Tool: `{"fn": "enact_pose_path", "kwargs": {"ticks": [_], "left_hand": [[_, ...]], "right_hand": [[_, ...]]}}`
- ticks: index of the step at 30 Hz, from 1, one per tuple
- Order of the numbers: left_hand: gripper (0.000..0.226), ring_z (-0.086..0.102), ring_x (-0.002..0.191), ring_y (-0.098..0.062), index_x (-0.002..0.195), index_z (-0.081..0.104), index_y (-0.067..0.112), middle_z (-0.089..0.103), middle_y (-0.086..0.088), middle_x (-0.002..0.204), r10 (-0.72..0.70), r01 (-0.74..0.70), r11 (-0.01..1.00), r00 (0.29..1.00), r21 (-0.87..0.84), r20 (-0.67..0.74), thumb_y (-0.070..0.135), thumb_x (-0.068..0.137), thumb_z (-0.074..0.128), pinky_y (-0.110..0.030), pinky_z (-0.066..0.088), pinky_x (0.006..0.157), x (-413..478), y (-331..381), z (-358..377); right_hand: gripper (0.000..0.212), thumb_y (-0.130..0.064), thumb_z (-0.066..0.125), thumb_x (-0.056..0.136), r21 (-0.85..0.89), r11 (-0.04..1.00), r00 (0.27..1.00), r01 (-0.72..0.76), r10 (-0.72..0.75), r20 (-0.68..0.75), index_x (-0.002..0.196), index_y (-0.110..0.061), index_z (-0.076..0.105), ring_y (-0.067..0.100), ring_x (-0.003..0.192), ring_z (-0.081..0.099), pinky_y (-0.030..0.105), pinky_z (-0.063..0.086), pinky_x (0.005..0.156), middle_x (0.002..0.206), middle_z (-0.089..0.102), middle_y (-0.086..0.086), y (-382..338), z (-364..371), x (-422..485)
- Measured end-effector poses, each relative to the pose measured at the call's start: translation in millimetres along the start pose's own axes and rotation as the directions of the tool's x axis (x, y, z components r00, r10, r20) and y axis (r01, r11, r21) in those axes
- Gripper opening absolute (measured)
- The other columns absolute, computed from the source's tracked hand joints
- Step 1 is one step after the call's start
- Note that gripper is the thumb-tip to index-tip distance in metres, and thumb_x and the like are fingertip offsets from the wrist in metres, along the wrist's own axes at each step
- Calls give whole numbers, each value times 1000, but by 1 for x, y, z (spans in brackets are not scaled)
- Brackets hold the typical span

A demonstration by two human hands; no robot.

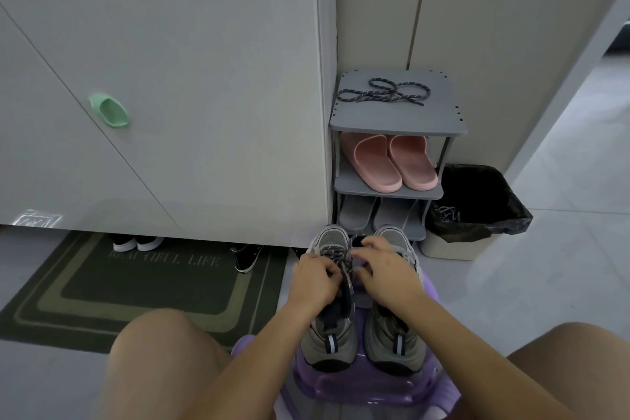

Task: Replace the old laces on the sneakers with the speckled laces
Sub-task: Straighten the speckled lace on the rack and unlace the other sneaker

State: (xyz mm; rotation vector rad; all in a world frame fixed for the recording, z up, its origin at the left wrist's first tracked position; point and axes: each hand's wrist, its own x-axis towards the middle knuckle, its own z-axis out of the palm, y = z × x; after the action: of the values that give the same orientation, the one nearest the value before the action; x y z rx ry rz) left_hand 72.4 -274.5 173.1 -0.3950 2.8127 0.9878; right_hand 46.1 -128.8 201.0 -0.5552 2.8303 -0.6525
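Where the white cabinet (170, 78) fills the left side, a green handle (109, 111) sits on its door. Below it lies a dark green doormat (136, 286) on the floor, its lettering blurred. The toes of a black-and-white pair of shoes (136, 244) and one black shoe (247, 257) show under the cabinet edge, at the mat's far border.

Centre: the person is seated, with bare knees either side of a translucent purple stool (341, 385). Two grey sneakers stand on it side by side, heels toward the camera. The left sneaker (329, 344) carries dark speckled lacing (332, 252) across its upper eyelets. The left hand (315, 278) is clenched on that sneaker at the lacing, fingers curled in around the tongue area. The right hand (385, 273) lies over the right sneaker (392, 337), fingers bent down toward the gap between the two. I cannot tell whether it pinches a lace, because the fingertips hide it. Pale lacing (413, 260) shows on the right sneaker past the knuckles.

Right: a grey shoe rack (395, 121) stands against the wall. A loose speckled lace (383, 94) lies looped on its top shelf. Pink slippers (388, 160) are on the middle shelf and grey slippers (375, 215) on the bottom one. Just beside the rack is a bin (439, 249) with a black liner (477, 208). A pale tangle (450, 213) lies inside, too small to identify.
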Motion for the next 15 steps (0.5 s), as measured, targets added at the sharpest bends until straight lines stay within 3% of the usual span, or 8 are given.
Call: {"fn": "enact_pose_path", "kwargs": {"ticks": [2,4,6,10,13,15], "left_hand": [[12,56,103,-24,80,73,17,66,-5,101,-2,1,1000,1000,-26,-6,20,82,62,-35,45,92,1,1,-2],[12,60,97,-24,78,74,16,70,-4,94,-5,5,999,1000,-38,-6,19,81,62,-35,48,87,1,3,-4],[13,62,95,-22,79,75,17,72,-2,91,7,-8,1000,1000,-24,-3,18,81,62,-33,48,86,1,7,-6],[15,58,102,-22,83,75,16,68,-4,99,21,-21,999,999,24,-30,17,82,60,-29,43,89,-1,10,-8],[16,49,113,-24,87,75,12,55,-5,115,28,-26,999,996,32,-90,16,84,59,-27,37,92,-5,9,-12],[17,50,112,-25,84,74,7,54,-6,116,16,-15,1000,994,10,-105,11,85,57,-28,38,94,-9,8,-17]], "right_hand": [[20,-33,55,89,-13,997,987,-71,68,-147,99,-19,64,22,98,59,30,46,79,118,49,0,1,-5,-11],[26,-42,53,86,-88,987,990,-137,133,-52,89,-18,64,23,95,60,29,45,73,104,57,2,-6,-2,-20],[32,-45,53,83,-111,981,981,-160,170,95,92,-16,62,26,99,60,31,45,74,100,63,6,-16,8,-20],[30,-30,59,80,125,954,955,-273,253,155,90,-2,61,32,95,61,31,45,70,95,64,16,-23,22,-7],[12,-22,59,79,312,896,947,-317,284,148,80,-11,57,32,83,67,33,52,69,88,67,15,-22,24,-10],[10,-21,57,79,332,886,946,-323,298,126,81,-14,51,31,78,68,33,54,67,88,67,12,-21,28,-13]]}}
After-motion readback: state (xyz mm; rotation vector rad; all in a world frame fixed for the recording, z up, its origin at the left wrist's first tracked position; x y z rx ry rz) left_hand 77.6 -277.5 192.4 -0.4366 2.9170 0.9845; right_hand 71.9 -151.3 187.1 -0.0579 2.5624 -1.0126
